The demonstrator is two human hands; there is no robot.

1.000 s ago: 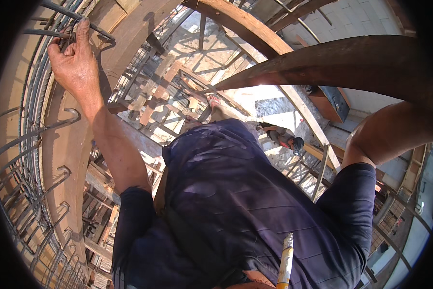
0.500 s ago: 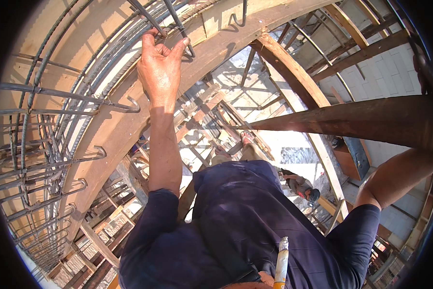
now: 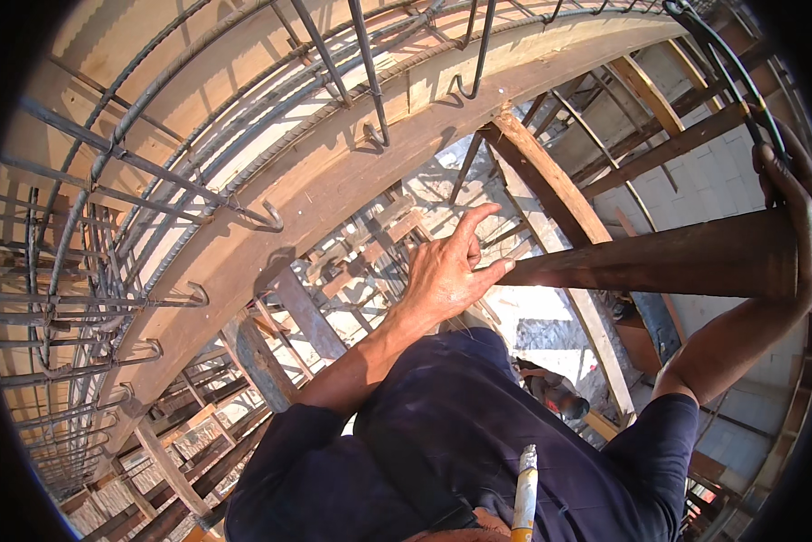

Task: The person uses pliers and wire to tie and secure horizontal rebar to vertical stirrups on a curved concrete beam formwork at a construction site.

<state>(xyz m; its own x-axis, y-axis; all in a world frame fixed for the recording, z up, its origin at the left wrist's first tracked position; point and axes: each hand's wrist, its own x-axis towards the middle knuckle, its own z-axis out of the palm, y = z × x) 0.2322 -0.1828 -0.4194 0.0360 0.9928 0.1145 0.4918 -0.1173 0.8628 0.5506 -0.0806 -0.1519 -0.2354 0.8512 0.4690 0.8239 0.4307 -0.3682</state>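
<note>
My left hand (image 3: pixel 451 275) is held out in front of my dark shirt, holding nothing, its thumb and forefinger stretched apart and the other fingers curled. It is close to the lower end of a dark wooden post (image 3: pixel 659 257). At the far right, my right hand (image 3: pixel 790 176) grips the handles of a pair of pincers (image 3: pixel 727 63), whose jaws point up beyond the post's thick end. That hand is partly in shadow and its forearm passes behind the post. Bent steel bars with hooked ends (image 3: pixel 374 81) stick out over a plank form edge (image 3: pixel 324 199), apart from my left hand.
A rebar cage (image 3: pixel 71 262) fills the left side inside wooden formwork. Far below are timber props (image 3: pixel 546 181), scattered boards and sunlit ground. Another person (image 3: pixel 555 388) is partly visible below, beside my shirt. A cigarette (image 3: pixel 525 488) juts up at the lower edge.
My left hand has let go of the hooked bar and moved right and down, toward the post. My right hand has brought the pincers into view at the upper right. The view has shifted slightly.
</note>
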